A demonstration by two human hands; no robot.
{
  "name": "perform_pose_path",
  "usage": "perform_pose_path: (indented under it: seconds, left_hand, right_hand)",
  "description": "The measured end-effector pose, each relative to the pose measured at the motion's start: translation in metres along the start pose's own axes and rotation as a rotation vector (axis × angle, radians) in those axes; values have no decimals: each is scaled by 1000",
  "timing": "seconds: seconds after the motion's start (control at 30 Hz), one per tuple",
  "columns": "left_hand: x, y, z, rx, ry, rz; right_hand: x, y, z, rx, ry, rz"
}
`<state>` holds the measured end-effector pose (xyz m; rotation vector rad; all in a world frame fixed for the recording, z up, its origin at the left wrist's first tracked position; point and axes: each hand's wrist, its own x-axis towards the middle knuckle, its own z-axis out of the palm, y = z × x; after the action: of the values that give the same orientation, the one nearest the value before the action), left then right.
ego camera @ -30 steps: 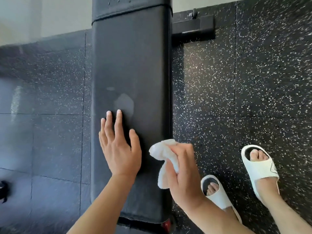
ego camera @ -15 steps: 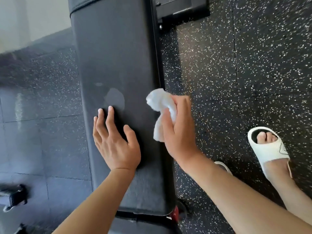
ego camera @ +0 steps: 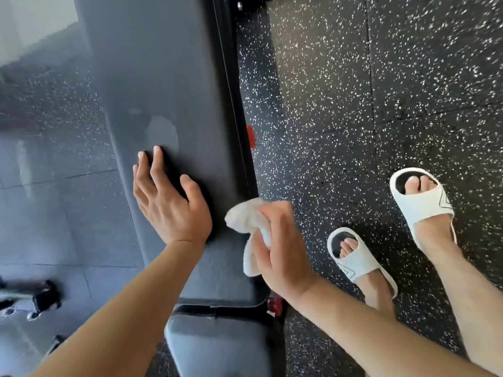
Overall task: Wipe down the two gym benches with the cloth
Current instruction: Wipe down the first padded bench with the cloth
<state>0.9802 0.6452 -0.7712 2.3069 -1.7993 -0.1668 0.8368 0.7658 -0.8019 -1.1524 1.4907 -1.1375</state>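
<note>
Cloth (ego camera: 246, 227) bunched in right hand (ego camera: 283, 257), part hidden; left hand (ego camera: 168, 205) flat, spread on bench (ego camera: 163, 77).

Black rubber floor tiles (ego camera: 381, 77) with white speckles; seams visible. Pale wall (ego camera: 32, 20) at upper left, daylit.

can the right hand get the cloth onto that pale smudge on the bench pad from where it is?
Probably yes. The right hand holds the cloth at the pad's right edge; bare bench pad lies between it and the smudge. The left hand rests just below the smudge.
</note>
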Motion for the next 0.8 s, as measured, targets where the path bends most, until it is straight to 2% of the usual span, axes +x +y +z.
perform_pose_path:
  seconds: [0.17,0.27,0.37,0.63,0.7,0.8]
  left_hand:
    - [-1,5,-3,-12,-5,-9]
    - [-2,5,-4,-3,-7,-10]
    - [-2,5,-5,1,-10,-9]
    - [-1,2,-1,5,8,3]
    - [-1,3,-1,8,13,6]
    - [-1,2,0,15,13,11]
  right_hand:
    - [107,-15,3,-12,172,36]
    - [126,-19,3,10,213,81]
    - [94,-16,6,31,227,117]
    - [-102,-2,14,77,83,390]
    - [-103,-4,15,67,92,406]
    - [-64,-10,10,40,115,294]
